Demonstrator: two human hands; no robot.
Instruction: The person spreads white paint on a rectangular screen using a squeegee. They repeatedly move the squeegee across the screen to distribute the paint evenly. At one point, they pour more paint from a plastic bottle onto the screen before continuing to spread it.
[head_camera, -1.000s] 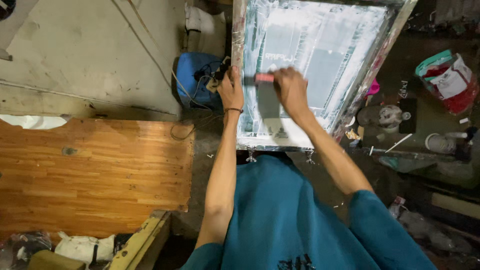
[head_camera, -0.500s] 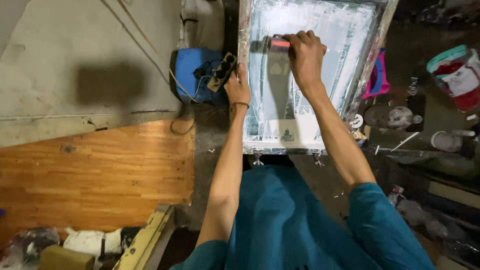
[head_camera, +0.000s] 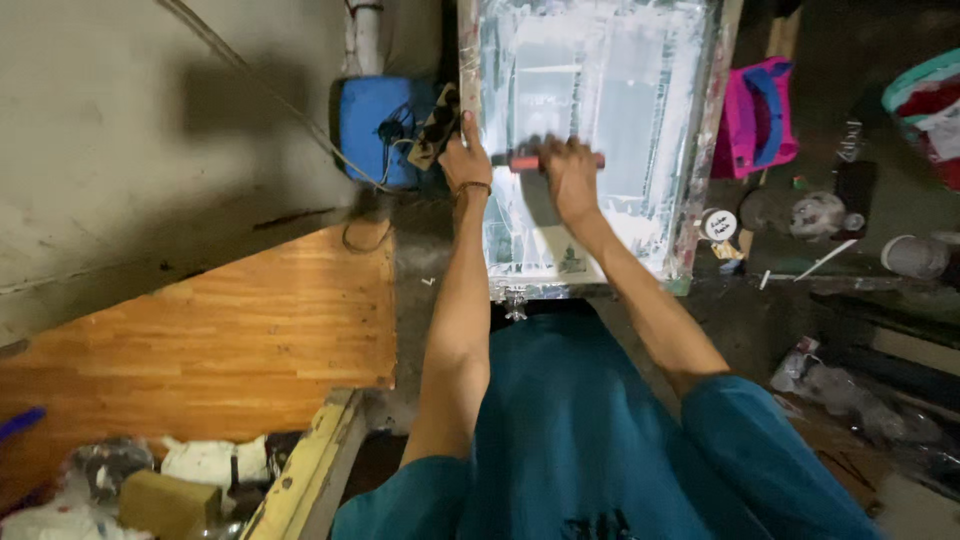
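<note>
A screen-printing frame (head_camera: 700, 150) with pale, ink-smeared mesh lies in front of me. My right hand (head_camera: 565, 170) is closed over a red-handled squeegee (head_camera: 520, 161) that rests across the mesh near its middle. My left hand (head_camera: 462, 160) grips the frame's left edge, thumb up along the wood. A small dark printed motif (head_camera: 572, 262) shows through the mesh near the frame's near edge. My teal shirt fills the bottom of the view.
A blue box (head_camera: 372, 125) with cables and a power strip sits left of the frame. A wooden board (head_camera: 220, 350) lies lower left. Right of the frame are a pink and blue object (head_camera: 755, 115), a small round tub (head_camera: 718, 224), a white cup (head_camera: 912, 256) and clutter.
My right hand has pulled the squeegee back toward me down the mesh from the far end. My left hand stays on the frame's left edge.
</note>
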